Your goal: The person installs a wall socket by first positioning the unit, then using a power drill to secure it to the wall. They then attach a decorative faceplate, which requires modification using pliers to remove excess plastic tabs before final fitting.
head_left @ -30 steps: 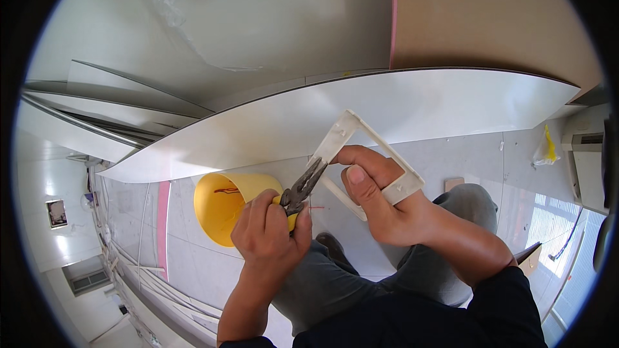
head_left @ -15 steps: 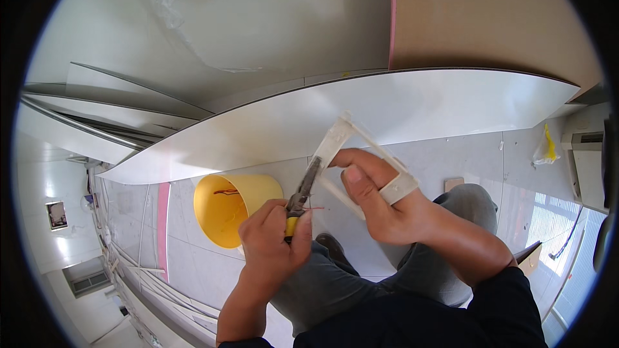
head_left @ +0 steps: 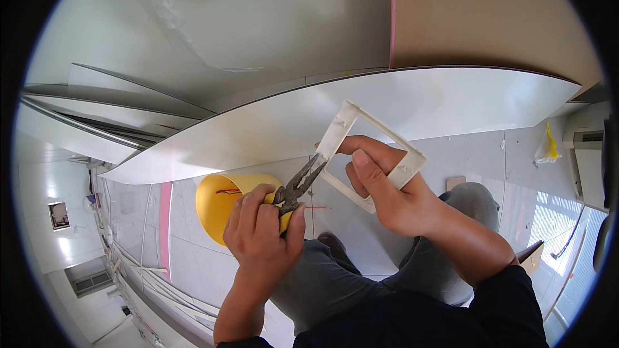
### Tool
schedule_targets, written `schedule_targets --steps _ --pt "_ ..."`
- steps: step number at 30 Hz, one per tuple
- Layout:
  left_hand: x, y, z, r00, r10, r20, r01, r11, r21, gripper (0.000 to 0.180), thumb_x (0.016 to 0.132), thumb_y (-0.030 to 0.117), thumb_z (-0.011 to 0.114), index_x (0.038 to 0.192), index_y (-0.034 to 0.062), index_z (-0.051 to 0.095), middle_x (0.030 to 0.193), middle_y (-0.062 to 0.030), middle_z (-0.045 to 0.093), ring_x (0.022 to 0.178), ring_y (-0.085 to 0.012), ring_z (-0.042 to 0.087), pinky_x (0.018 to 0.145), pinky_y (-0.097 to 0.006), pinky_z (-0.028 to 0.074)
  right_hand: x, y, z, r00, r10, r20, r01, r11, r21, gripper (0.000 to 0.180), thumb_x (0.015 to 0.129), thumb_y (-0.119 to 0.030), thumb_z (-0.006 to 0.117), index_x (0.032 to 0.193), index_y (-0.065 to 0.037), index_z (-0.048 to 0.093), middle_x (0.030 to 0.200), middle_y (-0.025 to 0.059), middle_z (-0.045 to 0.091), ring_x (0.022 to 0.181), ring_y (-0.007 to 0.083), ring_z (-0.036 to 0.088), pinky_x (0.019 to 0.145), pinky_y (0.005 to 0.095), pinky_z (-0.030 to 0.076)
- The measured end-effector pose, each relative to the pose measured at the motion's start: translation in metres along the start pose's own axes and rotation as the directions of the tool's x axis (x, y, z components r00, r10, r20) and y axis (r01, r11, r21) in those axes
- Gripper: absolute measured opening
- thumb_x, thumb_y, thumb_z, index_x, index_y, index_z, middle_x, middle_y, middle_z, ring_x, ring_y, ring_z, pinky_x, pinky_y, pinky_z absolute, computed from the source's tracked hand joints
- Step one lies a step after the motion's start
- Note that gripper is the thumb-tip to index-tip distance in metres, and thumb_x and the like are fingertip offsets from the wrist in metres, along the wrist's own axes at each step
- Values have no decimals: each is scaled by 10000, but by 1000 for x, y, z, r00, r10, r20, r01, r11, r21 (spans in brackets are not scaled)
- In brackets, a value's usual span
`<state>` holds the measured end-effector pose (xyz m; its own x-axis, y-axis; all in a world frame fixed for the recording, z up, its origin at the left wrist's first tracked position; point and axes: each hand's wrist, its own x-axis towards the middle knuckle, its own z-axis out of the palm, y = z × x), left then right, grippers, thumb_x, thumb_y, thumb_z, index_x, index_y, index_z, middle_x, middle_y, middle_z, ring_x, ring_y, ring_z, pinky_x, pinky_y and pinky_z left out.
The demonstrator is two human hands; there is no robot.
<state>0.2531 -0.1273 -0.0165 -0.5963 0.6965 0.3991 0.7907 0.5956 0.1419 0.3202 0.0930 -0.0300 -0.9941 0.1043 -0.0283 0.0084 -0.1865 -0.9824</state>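
Nearest, left hand [head_left: 261, 232] clenched on yellow-handled pliers [head_left: 298, 187], tips touching white square frame [head_left: 371, 154]; right hand [head_left: 390, 190], fingers closed, gripping that frame above lap. Beyond, yellow bucket [head_left: 222, 209] on floor, red wire inside.

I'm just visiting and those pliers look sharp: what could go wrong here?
The pliers tips sit at the edge of the white frame, close to the right hand fingers; a slip could nip them. The frame looks thin, so a hard squeeze or twist might crack it. It is held in the air over the tiled floor beside the yellow bucket, so a broken-off piece could drop and be lost.
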Motion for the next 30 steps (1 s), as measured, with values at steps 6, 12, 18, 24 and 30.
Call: schedule_targets --steps 6,12,18,24,30 --pt "2 0 -3 998 63 -10 -61 988 140 339 822 235 827 779 31 560 1038 -190 711 838 -341 704 706 -389 564 0 -1 2 1000 16 10 -17 999 48 442 1164 -259 316 1349 49 574 642 -39 387 596 50 338 578 248 322" --pt "3 -2 -7 998 56 25 -59 989 132 346 825 247 829 777 32 562 1032 -190 714 845 -348 712 708 -389 567 -2 -1 -3 997 64 43 -68 994 86 334 1154 -243 392 1289 -23 604 772 -4 514 704 66 451 641 269 421" --pt "7 -8 -18 991 75 108 -92 983 161 326 815 227 823 805 26 567 1041 -197 718 835 -358 712 709 -395 572 -1 -8 -2 994 95 47 -97 994 40 311 1145 -211 401 1242 -9 616 790 26 533 733 96 481 665 288 438" --pt "13 -16 -26 979 140 151 -169 966 197 295 805 192 808 850 14 577 998 -195 711 782 -342 698 669 -383 561 -1 -8 -2 986 147 80 -151 988 42 296 1137 -192 411 1228 2 616 833 66 585 773 125 528 714 306 467" --pt "7 -22 -20 979 145 146 -169 970 172 315 815 219 810 838 24 563 941 -187 697 745 -321 690 636 -374 553 -2 -9 2 991 108 77 -111 993 30 289 1126 -176 415 1223 14 611 835 108 610 770 162 544 721 351 475"
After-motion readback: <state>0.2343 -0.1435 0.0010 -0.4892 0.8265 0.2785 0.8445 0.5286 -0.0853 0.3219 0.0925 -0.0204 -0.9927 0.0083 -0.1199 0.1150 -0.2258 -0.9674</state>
